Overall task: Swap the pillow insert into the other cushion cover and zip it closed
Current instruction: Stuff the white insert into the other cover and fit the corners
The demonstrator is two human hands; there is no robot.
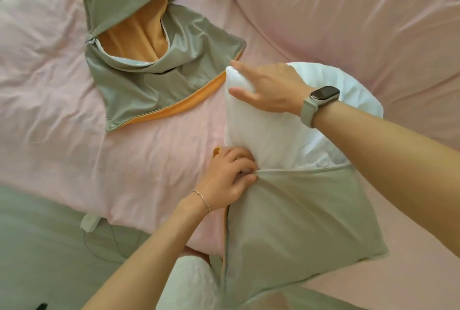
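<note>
Here the left hand (pixel 230 177) is curled tight, pinching the bunched edge of the grey-green cushion cover (pixel 298 230) at its opening. The right hand (pixel 267 89) lies on top of the white pillow insert (pixel 263 132), fingers bent over its far corner and thumb spread along the side — a loose grasp of the stuffing. The insert sits half inside that cover, its upper part bulging out onto the pink bedding (pixel 149 165). The other cover (pixel 154 78) — grey outside, orange within — lies unzipped and limp just beside the insert's corner.
</note>
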